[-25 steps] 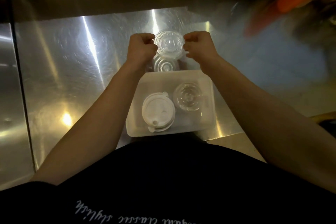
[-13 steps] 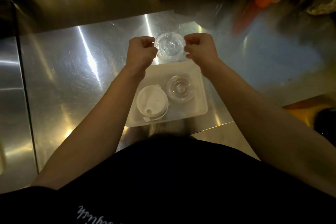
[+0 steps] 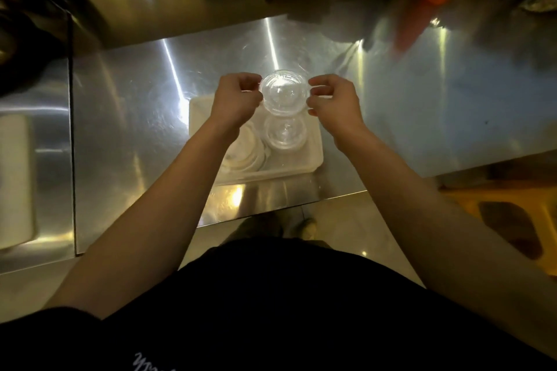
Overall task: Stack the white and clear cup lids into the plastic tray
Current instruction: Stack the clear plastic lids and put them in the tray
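Head view: both hands' grips, left hand point(image 3: 236, 101) and right hand point(image 3: 333, 102), pinch clear lid point(image 3: 284, 92) level, dome up

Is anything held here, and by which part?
A clear lid, pinched at opposite edges of its rim: left hand on its left side, right hand on its right.

Black top point(image 3: 286, 310) with short sleeves, white cursive lettering point(image 3: 153, 366) across the chest, cut off by the lower edge. 2 bare forearms, no watch or rings seen. Dark shoes point(image 3: 307, 227) on the floor.
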